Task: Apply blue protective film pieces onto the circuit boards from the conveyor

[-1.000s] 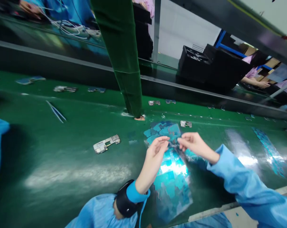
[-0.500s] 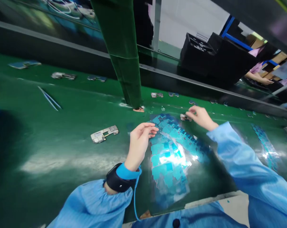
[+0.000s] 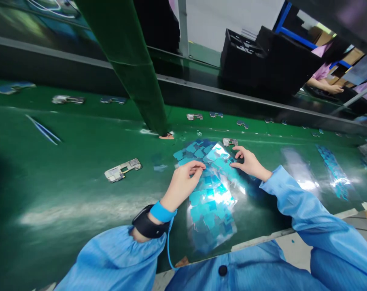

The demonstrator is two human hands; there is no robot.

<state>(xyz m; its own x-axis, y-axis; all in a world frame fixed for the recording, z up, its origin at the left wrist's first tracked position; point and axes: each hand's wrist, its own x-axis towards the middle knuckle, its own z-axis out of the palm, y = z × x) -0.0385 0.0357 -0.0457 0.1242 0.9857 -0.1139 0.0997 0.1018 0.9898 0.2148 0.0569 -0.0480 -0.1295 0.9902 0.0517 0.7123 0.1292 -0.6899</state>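
Note:
My left hand (image 3: 183, 182) is closed in a pinch at the edge of a clear sheet of blue film pieces (image 3: 221, 161), which looks lifted and catches the light. My right hand (image 3: 251, 163) is open at that sheet's right side, thumb and fingers apart; whether the thumb touches it I cannot tell. Under and below this sheet lies another sheet of blue pieces (image 3: 213, 218), flat on the green mat. A small circuit board (image 3: 230, 142) rests just beyond my right fingertips. To the left of my left hand lies a larger-looking circuit board (image 3: 122, 170).
Tweezers (image 3: 43, 129) lie at the left of the green mat (image 3: 80, 194). A green-wrapped post (image 3: 131, 68) rises behind my hands. Several circuit boards (image 3: 194, 117) line the back. Further film strips (image 3: 331, 171) lie right. Beyond stand black bins (image 3: 271, 64) and a person (image 3: 323, 81).
My right hand has moved from the small circuit board toward me to the film sheet, its fingers now apart. The upper sheet has shifted and its glare changed. The view has turned slightly right.

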